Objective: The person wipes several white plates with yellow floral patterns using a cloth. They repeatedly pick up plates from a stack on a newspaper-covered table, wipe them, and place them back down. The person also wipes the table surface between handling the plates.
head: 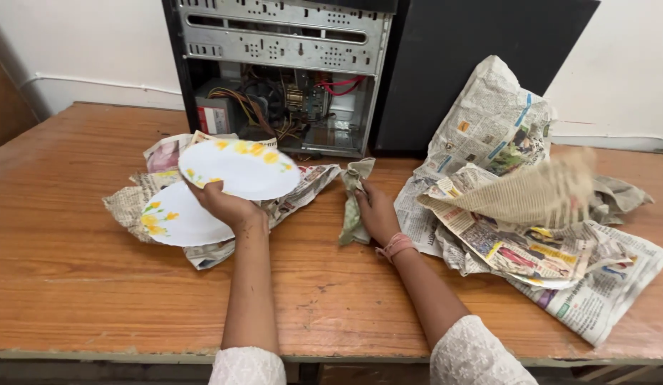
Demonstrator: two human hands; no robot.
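1. While an open computer case (285,71) stands at the back, the wooden table (75,271) carries crumpled newspaper (531,235) on the right.
2. Left hand (228,207) grips a white plate with yellow flowers (239,167), raised above a second plate (178,217) lying on newspaper.
3. Right hand (377,210) clutches a green cloth (354,199) against the table.

Bright, even daylight falls on the bench (75,271), with only soft shadows; a newspaper sheet (538,189) right of the computer case (281,71) is motion-blurred.
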